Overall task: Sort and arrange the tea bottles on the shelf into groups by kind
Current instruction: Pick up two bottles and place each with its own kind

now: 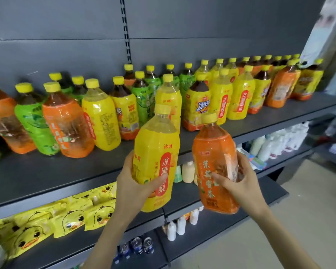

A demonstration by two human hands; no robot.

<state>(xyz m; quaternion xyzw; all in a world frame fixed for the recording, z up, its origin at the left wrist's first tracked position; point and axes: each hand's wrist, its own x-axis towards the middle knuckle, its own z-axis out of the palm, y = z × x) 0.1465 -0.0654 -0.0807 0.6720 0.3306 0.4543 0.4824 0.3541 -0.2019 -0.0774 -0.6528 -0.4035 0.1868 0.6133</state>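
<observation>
My left hand (133, 188) grips a yellow-labelled bottle (157, 150) of pale drink by its lower half. An orange-labelled tea bottle (214, 154) is held in my right hand (239, 181), tilted a little left. Both bottles hang in front of the dark shelf (66, 171), clear of it. On that shelf stand several mixed bottles with yellow caps: orange-labelled (66, 121), green-labelled (35, 121), yellow-labelled (101, 117) and a yellow iced-tea bottle (198, 107).
More bottles crowd the shelf's far right end (283, 88). A lower shelf holds yellow duck-print packets (70, 216) and small white bottles (180, 224). White bottles (279, 140) fill a shelf at the right. A slotted upright (125, 30) divides the grey back panel.
</observation>
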